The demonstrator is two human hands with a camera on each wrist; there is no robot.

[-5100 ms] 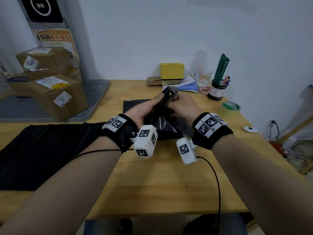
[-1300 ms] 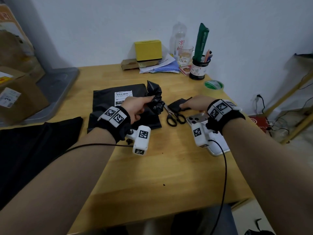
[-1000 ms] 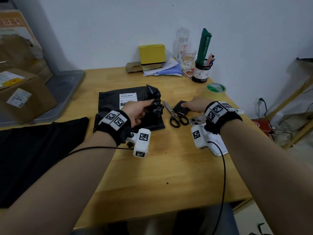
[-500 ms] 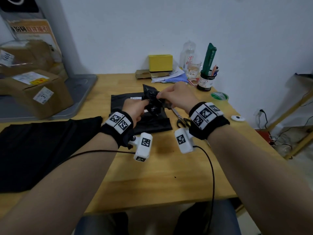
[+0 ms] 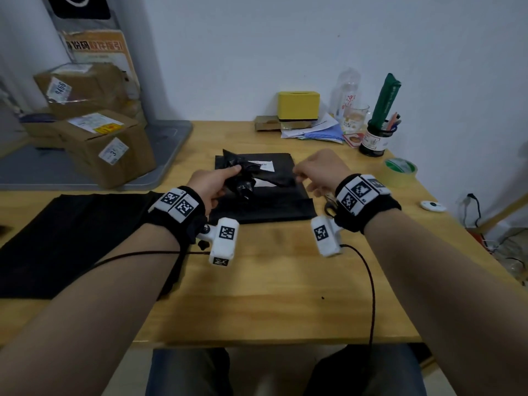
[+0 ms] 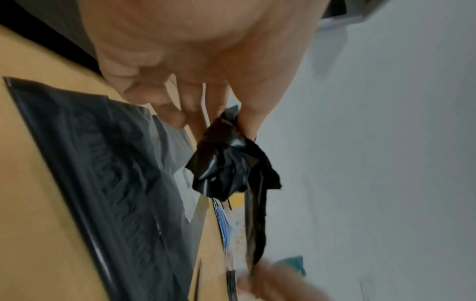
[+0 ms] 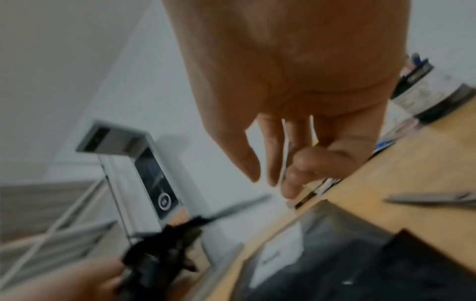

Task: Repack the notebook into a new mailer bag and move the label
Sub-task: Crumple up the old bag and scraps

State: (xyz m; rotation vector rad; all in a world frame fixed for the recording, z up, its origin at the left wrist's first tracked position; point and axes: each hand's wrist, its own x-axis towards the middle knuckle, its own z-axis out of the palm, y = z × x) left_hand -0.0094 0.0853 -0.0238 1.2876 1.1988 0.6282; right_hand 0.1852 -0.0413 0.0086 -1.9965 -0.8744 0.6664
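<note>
Above the middle of a wooden desk [image 5: 257, 281], two bare hands work over a flat black mailer bag [image 5: 271, 207] lying on the wood, a white label [image 5: 264, 166] stuck to its upper face. The left hand [image 5: 211, 181] pinches a crumpled wad of black plastic film [image 6: 229, 163] between thumb and fingertips. The right hand [image 5: 320, 170] hovers close, fingers loosely curled; whether it grips the film's far end cannot be told through blur. The film looks light, soft and slick, best held by bunching. The notebook is not visible; it may sit inside the flat bag. Counted: one flat bag, one label, one wad, one pair of scissors [image 7: 432, 198], three cardboard boxes [image 5: 105, 144] at the left.
</note>
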